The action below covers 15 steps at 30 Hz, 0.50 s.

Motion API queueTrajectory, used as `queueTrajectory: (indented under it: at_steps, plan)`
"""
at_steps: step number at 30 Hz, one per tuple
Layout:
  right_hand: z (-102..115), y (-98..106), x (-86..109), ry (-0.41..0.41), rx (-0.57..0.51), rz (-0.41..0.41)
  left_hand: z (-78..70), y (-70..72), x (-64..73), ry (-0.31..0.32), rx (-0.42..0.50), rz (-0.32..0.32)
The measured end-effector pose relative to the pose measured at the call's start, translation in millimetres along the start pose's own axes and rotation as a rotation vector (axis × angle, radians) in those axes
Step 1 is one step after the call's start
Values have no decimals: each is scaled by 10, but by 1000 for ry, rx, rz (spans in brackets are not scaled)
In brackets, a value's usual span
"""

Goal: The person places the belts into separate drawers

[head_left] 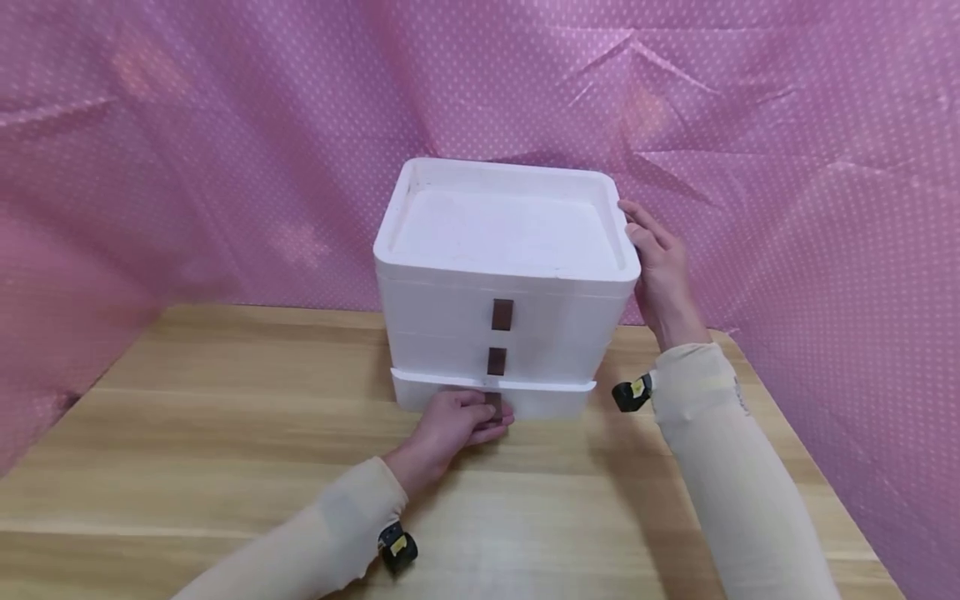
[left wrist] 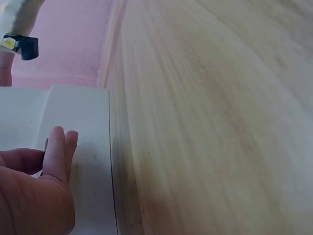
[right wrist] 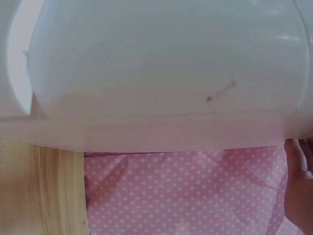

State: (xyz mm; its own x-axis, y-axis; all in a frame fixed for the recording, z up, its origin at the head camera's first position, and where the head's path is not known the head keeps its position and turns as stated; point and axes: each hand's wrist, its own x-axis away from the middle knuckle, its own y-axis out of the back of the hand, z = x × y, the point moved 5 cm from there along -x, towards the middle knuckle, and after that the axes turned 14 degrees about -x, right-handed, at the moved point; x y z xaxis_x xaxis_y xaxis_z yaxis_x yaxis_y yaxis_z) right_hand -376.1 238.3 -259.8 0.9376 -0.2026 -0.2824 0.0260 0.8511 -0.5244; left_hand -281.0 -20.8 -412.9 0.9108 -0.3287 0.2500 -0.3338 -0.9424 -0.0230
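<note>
A white three-tier drawer box (head_left: 510, 304) stands on the table, with a brown pull tab on each drawer. Its bottom drawer (head_left: 551, 402) juts forward a little past the two above. My left hand (head_left: 450, 423) pinches the lowest brown tab (head_left: 492, 404) between thumb and fingers; in the left wrist view, fingers of that hand (left wrist: 41, 193) hide most of the tab. At the box's upper right side, my right hand (head_left: 663, 271) rests its fingers against the rim and wall. The right wrist view catches only part of this hand (right wrist: 299, 186), touching the white side wall.
The box's top is a shallow recessed tray (head_left: 502, 233). Under it is a wood-grain table (head_left: 247, 400). A pink dotted cloth (head_left: 300, 150) hangs close behind the box and along both sides. Each wrist carries a small black camera (head_left: 632, 392).
</note>
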Motion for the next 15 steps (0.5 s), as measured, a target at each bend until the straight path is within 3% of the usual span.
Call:
queueTrajectory:
  at_steps: [5,15]
  plan:
    - [-24,20,8,6,-2,9,14,-14,-8,-19,-15,-19]
    - [-7,45,4,9,24,12,5,-23,-47,-1,-2,-26]
